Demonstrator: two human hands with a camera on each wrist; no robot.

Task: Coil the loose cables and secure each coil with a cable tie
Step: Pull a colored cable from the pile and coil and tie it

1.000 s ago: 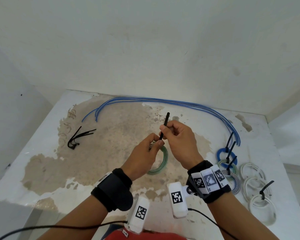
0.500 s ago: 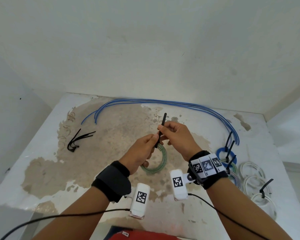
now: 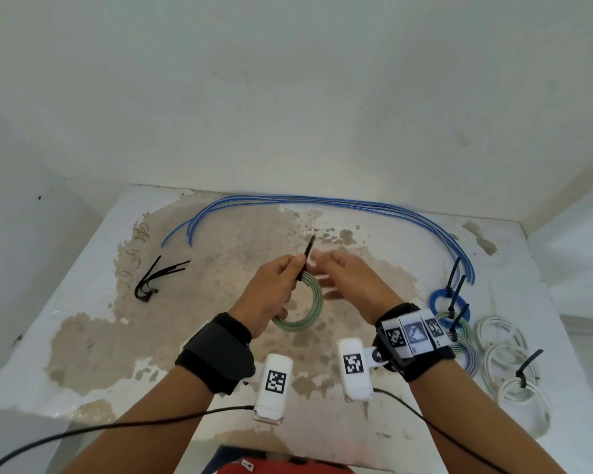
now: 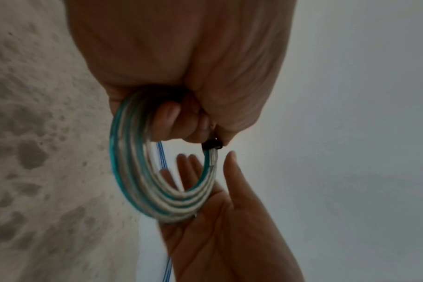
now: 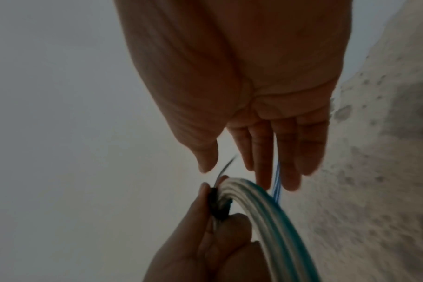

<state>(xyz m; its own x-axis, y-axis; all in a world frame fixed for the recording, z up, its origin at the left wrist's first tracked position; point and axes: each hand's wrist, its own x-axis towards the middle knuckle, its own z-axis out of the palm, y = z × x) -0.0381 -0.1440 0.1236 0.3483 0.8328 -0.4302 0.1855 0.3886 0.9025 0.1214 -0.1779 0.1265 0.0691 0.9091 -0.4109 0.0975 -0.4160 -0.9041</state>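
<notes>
A bundle of spare black plastic cable ties [image 3: 158, 277] lies at the left of the worn white bench [image 3: 83, 302]. Above the middle, the left hand [image 3: 271, 292] keeps a closed grip on the green-and-white coiled cable [image 3: 302, 309], pinching it where a black cable tie [image 3: 305, 258] wraps it, tail pointing up. The right hand [image 3: 350, 278] is beside it, fingers straight, holding nothing. Finished tied coils [image 3: 456, 323] sit at the right. If the tie isn't cinched tight, the springy coil could loosen once that pinch relaxes.
</notes>
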